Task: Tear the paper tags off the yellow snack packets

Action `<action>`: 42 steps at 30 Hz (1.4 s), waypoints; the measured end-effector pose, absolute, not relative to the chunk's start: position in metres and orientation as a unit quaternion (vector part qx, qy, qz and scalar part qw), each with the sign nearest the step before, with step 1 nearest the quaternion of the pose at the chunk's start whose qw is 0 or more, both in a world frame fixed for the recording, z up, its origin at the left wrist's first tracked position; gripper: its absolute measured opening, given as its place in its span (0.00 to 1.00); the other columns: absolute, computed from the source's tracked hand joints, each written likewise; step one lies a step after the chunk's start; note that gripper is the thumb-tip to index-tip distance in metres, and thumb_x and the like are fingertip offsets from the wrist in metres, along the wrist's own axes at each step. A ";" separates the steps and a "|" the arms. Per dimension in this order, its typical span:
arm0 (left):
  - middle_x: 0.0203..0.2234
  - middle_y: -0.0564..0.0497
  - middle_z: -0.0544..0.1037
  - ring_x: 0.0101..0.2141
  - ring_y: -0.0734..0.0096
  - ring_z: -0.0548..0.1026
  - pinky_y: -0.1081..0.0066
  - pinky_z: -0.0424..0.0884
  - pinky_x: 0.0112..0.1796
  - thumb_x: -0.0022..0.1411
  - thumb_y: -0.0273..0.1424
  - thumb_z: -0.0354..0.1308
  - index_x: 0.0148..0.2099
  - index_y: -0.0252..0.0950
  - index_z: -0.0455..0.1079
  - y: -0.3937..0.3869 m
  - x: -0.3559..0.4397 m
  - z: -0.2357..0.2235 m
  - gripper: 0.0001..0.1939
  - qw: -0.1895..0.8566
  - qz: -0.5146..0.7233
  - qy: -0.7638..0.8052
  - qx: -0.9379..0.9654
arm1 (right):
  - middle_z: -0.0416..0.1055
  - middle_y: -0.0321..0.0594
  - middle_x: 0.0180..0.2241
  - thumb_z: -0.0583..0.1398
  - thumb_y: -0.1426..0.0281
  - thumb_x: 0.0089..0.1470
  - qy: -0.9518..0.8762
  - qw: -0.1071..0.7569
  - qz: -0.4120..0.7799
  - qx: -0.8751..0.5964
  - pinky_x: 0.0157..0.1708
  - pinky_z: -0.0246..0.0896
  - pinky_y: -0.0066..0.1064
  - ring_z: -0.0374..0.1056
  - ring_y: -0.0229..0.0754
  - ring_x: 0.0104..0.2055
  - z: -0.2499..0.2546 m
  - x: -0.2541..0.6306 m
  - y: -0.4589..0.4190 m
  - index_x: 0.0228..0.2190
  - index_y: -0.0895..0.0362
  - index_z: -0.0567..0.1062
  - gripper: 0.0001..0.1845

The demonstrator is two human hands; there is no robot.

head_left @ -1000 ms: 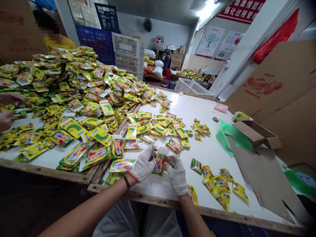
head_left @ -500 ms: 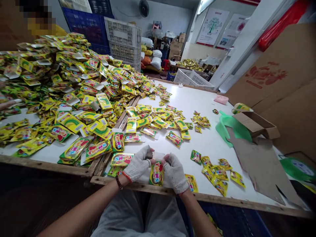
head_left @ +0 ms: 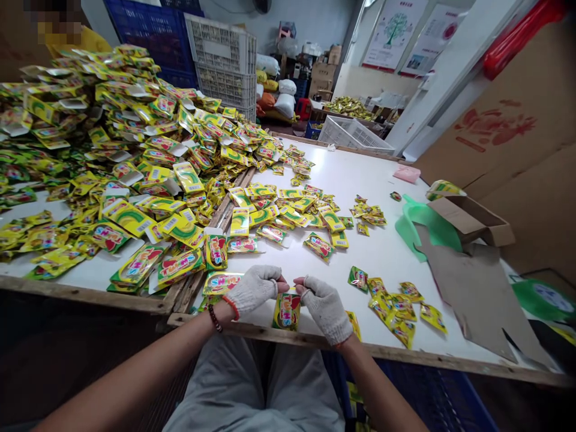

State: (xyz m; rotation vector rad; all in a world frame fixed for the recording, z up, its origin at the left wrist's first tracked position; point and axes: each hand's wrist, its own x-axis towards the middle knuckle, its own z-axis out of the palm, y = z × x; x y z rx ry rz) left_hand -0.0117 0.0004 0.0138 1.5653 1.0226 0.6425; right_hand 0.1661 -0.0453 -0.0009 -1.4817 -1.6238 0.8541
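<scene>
A small yellow-and-green carton (head_left: pixel 287 313) printed "TWINS" stands at the table's front edge, between my two hands. My left hand (head_left: pixel 255 290), in a white fingerless glove, pinches the carton's upper left corner. At its upper right corner, my right hand (head_left: pixel 326 306), gloved the same way, is closed with thumb and fingers together. The fingers partly cover the carton's top end. Another carton (head_left: pixel 220 282) lies beside my left wrist. Close to my right wrist is a yellow packet (head_left: pixel 353 324), partly hidden by the glove.
Several yellow sachets (head_left: pixel 396 309) lie to the right, near a flat cardboard piece (head_left: pixel 463 294) and a green plastic bowl-like thing (head_left: pixel 423 225). A large heap of cartons (head_left: pixel 148 138) covers the left table, beyond a wooden edge strip (head_left: pixel 191 288). More cartons (head_left: pixel 288 210) lie ahead.
The carton's pale top flap, raised between my hands before, no longer shows. My fingers have drawn closer together over its top. The view has tilted slightly downward.
</scene>
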 end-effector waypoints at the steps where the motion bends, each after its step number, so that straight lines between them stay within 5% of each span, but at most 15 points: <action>1: 0.20 0.55 0.67 0.24 0.75 0.65 0.76 0.61 0.26 0.52 0.34 0.57 0.26 0.31 0.69 0.001 -0.011 0.016 0.10 0.543 0.259 0.437 0.668 | 0.76 0.39 0.29 0.55 0.65 0.53 -0.648 0.369 0.332 -0.578 0.28 0.66 0.28 0.70 0.40 0.29 0.001 0.167 -0.044 0.33 0.57 0.77 0.12; 8: 0.18 0.56 0.64 0.23 0.77 0.62 0.77 0.57 0.25 0.57 0.35 0.53 0.23 0.32 0.65 -0.003 -0.012 0.024 0.14 0.469 0.256 0.420 0.734 | 0.74 0.35 0.22 0.54 0.67 0.55 -0.711 0.317 0.306 -0.548 0.26 0.64 0.26 0.68 0.38 0.25 0.013 0.174 -0.039 0.26 0.56 0.78 0.14; 14: 0.27 0.51 0.67 0.29 0.73 0.65 0.75 0.60 0.31 0.59 0.25 0.48 0.32 0.34 0.69 -0.027 -0.028 -0.002 0.08 0.318 0.285 0.280 0.860 | 0.75 0.42 0.43 0.55 0.73 0.51 -0.776 0.325 0.286 -0.459 0.44 0.67 0.34 0.71 0.43 0.43 -0.003 0.187 -0.062 0.43 0.53 0.76 0.17; 17: 0.29 0.50 0.67 0.30 0.72 0.65 0.74 0.60 0.30 0.57 0.22 0.48 0.34 0.34 0.69 -0.033 -0.031 -0.003 0.08 0.267 0.266 0.259 0.889 | 0.72 0.45 0.47 0.54 0.76 0.51 -0.803 0.344 0.226 -0.430 0.44 0.67 0.34 0.69 0.44 0.46 -0.014 0.182 -0.071 0.47 0.54 0.73 0.21; 22: 0.33 0.49 0.70 0.35 0.71 0.69 0.74 0.64 0.37 0.65 0.29 0.46 0.33 0.34 0.69 0.001 -0.008 0.018 0.12 0.293 0.258 0.268 0.881 | 0.74 0.42 0.34 0.51 0.78 0.51 -0.756 0.367 0.225 -0.493 0.37 0.67 0.31 0.70 0.41 0.36 0.012 0.190 -0.064 0.37 0.55 0.75 0.16; 25: 0.39 0.46 0.71 0.39 0.67 0.70 0.71 0.65 0.40 0.62 0.26 0.48 0.40 0.34 0.69 0.041 0.033 0.024 0.09 0.235 0.228 0.300 0.896 | 0.71 0.37 0.24 0.55 0.73 0.51 -0.755 0.233 0.226 -0.569 0.29 0.63 0.29 0.66 0.40 0.28 0.058 0.232 -0.072 0.23 0.54 0.72 0.09; 28: 0.42 0.44 0.72 0.41 0.63 0.70 0.68 0.65 0.41 0.56 0.21 0.49 0.43 0.35 0.69 0.081 0.084 0.018 0.14 0.207 0.173 0.300 0.915 | 0.63 0.33 0.17 0.57 0.66 0.51 -0.731 0.123 0.226 -0.632 0.22 0.54 0.28 0.59 0.37 0.21 0.092 0.277 -0.091 0.14 0.54 0.65 0.17; 35: 0.33 0.43 0.75 0.38 0.55 0.72 0.62 0.64 0.41 0.42 0.22 0.60 0.34 0.34 0.70 0.125 0.140 0.007 0.12 0.226 0.138 0.334 0.905 | 0.68 0.37 0.19 0.56 0.60 0.50 -0.529 0.353 0.356 -0.685 0.24 0.61 0.29 0.67 0.40 0.24 0.031 0.275 -0.075 0.20 0.56 0.69 0.15; 39: 0.31 0.47 0.74 0.36 0.62 0.72 0.67 0.66 0.37 0.51 0.25 0.53 0.33 0.34 0.68 0.097 0.117 0.012 0.05 0.261 0.172 0.377 0.872 | 0.73 0.42 0.28 0.61 0.62 0.42 -0.404 0.502 0.363 -0.673 0.29 0.66 0.32 0.71 0.45 0.31 -0.013 0.242 -0.043 0.27 0.57 0.69 0.12; 42: 0.33 0.49 0.74 0.34 0.69 0.72 0.72 0.68 0.35 0.59 0.27 0.45 0.41 0.35 0.64 0.061 0.093 0.013 0.09 0.316 0.221 0.408 0.827 | 0.73 0.46 0.36 0.60 0.62 0.41 -0.380 0.558 0.364 -0.642 0.35 0.68 0.35 0.72 0.46 0.37 -0.026 0.216 -0.030 0.32 0.55 0.63 0.16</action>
